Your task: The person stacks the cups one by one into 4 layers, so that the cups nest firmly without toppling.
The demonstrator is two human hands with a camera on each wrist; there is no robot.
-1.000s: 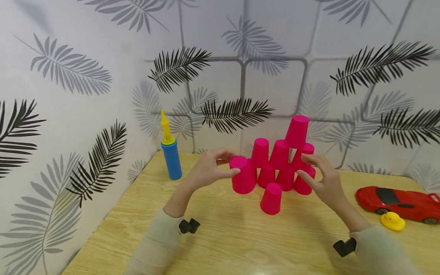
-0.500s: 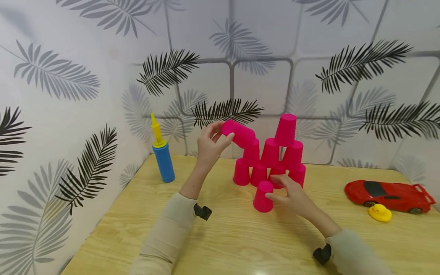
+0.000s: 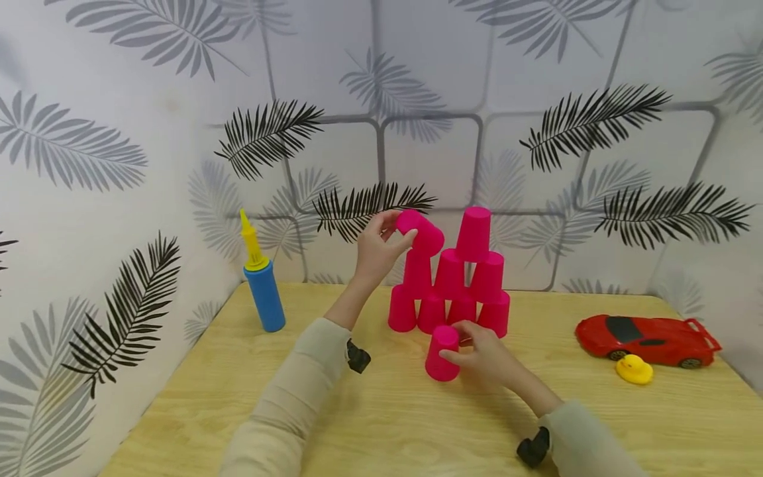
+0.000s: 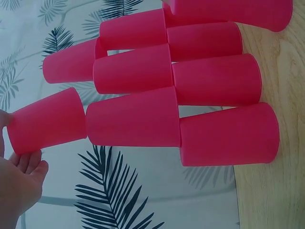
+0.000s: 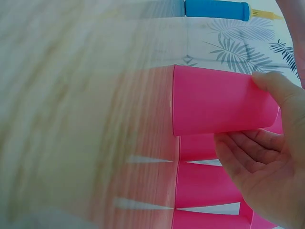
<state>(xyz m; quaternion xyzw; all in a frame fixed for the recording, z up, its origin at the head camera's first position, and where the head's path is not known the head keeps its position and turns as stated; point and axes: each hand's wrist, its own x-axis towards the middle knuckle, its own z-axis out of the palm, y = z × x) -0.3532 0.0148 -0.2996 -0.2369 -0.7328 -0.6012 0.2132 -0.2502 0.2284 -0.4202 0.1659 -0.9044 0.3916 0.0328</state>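
My left hand (image 3: 375,248) pinches a pink plastic cup (image 3: 424,233) near its closed end, thumb on one side and fingers on the other. This cup is tilted, its rim end right at the top of the left cup (image 3: 418,273) in the stack's second row. In the left wrist view the held cup (image 4: 47,120) meets that cup end to end. My right hand (image 3: 485,356) grips another upside-down pink cup (image 3: 441,361) standing on the table in front of the stack. Its thumb and fingers lie on opposite sides, as the right wrist view of the cup (image 5: 219,100) shows.
Upside-down cups form a bottom row (image 3: 402,310) of several and a second row of three, with one top cup (image 3: 474,235) at right. A blue and yellow hand pump (image 3: 265,298) stands at left. A red toy car (image 3: 646,339) and yellow duck (image 3: 634,369) are at right.
My left hand has lifted its cup from the table level up to the second row's left cup and tilted it. My right hand has come from the stack's right side to the front cup and grasped it.
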